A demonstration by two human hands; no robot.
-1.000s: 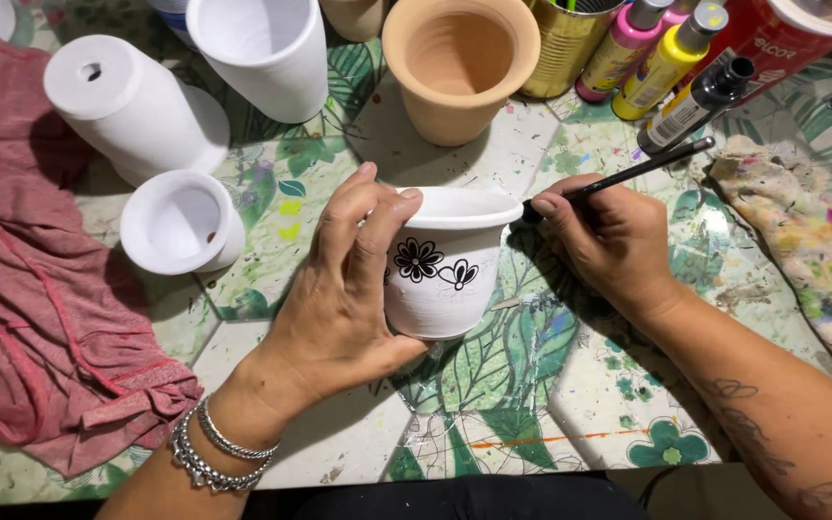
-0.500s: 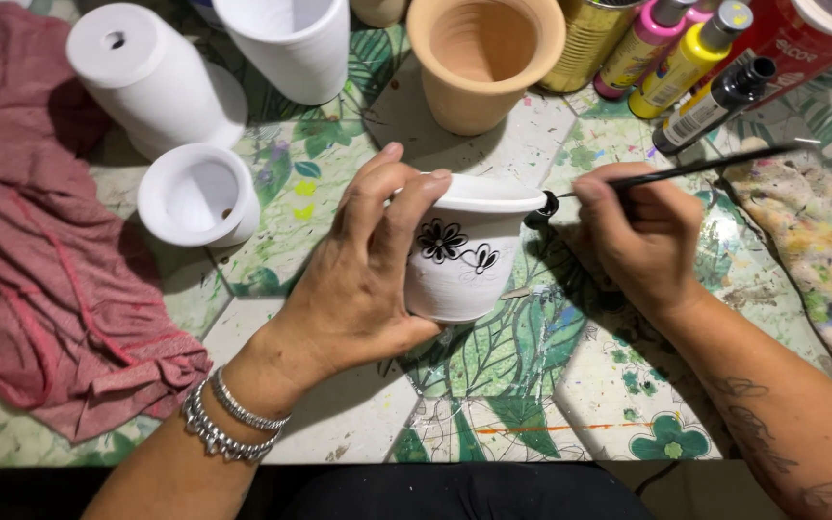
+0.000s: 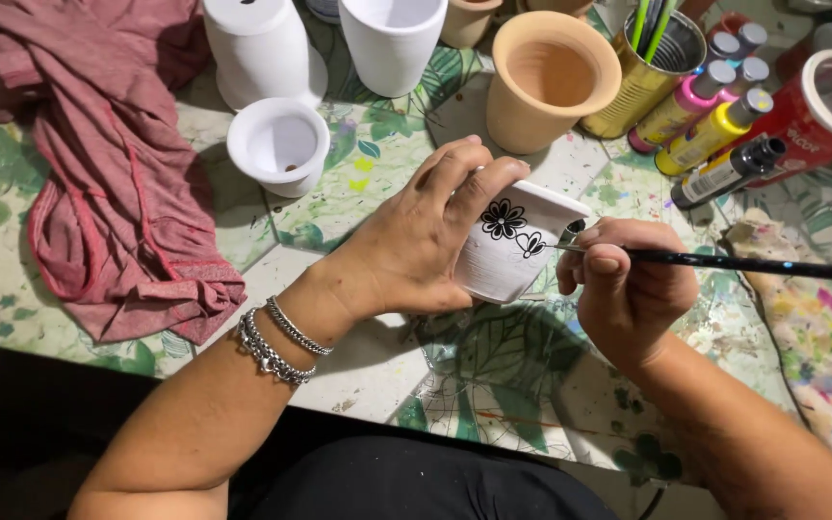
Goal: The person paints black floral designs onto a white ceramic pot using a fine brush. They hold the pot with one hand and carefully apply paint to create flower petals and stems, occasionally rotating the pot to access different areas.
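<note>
Desk [image 3: 368,183]: leaf-pattern cover, paint-spattered. Pink cloth [image 3: 108,183] bunched at far left, lying on desk. Terracotta pot [image 3: 551,82] upright at top centre, w/ two tall white pots [image 3: 262,48] beside it to the left; a small white pot [image 3: 279,144] sits below those, opening up. Paint bottles [image 3: 715,130] (pink, yellow, black) lie near top right, next to a yellow tin holding brushes.

Left hand [image 3: 416,241]: grip clamped round a small white pot w/ black flower motif [image 3: 512,246], tilted, held just above desk at centre. Right hand [image 3: 628,289]: grip closed on a thin black brush [image 3: 753,263], tip touching pot wall beside the flower. Bracelets on left wrist.
</note>
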